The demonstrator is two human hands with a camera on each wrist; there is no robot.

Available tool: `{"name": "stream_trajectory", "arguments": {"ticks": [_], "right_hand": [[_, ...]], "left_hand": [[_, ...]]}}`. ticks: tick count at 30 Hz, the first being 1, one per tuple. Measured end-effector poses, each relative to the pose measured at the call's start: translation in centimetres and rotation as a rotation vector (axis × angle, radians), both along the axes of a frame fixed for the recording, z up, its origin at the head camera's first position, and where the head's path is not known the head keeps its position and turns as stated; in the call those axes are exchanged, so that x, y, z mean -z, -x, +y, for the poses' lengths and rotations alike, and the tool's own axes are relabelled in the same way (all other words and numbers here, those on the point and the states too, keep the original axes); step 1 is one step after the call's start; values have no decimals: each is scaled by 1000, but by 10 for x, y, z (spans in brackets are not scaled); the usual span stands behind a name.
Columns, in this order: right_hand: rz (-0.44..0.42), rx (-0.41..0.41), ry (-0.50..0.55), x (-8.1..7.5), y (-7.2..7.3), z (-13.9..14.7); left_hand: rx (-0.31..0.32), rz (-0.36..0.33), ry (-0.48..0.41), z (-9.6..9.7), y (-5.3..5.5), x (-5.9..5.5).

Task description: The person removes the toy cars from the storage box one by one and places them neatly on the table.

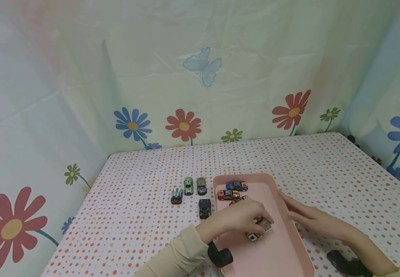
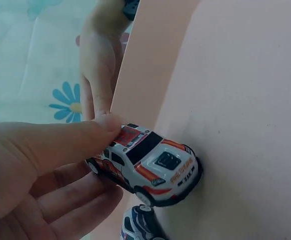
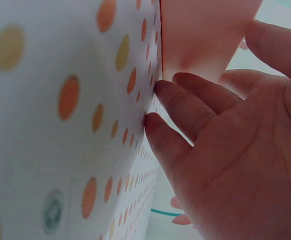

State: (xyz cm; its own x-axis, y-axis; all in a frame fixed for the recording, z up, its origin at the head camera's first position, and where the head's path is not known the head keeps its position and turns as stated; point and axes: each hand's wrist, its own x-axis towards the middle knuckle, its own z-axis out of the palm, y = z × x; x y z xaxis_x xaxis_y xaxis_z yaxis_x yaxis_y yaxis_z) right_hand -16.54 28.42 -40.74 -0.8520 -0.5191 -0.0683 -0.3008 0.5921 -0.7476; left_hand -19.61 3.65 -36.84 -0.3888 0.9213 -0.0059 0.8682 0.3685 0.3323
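A white toy car (image 2: 158, 160) with orange and red markings is pinched between the thumb and fingers of my left hand (image 1: 244, 217), low inside the pink tray (image 1: 288, 238). Just below it in the left wrist view, a dark blue and white toy car (image 2: 138, 225) is partly cut off by the frame. My right hand (image 1: 319, 221) lies along the outside of the tray's right wall. Its fingers are extended, with the thumb up near the rim and the fingertips low by the tabletop in the right wrist view.
In the tray's far left part lie a blue toy car (image 1: 236, 186), a red toy car (image 1: 228, 194) and another, partly hidden behind my left hand. Left of the tray, several toy cars stand on the dotted tablecloth (image 1: 144, 215), including a black one (image 1: 205, 208) and a green one (image 1: 188, 186).
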Motion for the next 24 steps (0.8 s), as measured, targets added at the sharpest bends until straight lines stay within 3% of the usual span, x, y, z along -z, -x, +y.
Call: {"name": "stream_trajectory", "arguments": {"ticks": [16,24], "right_hand": [[17,2,-6,0,0,0],[-16,8,-2,-2,1,-2]], "left_hand": [[-166,-245,-265,-9,5,5],[-315,-483,-371,-16,4,2]]}}
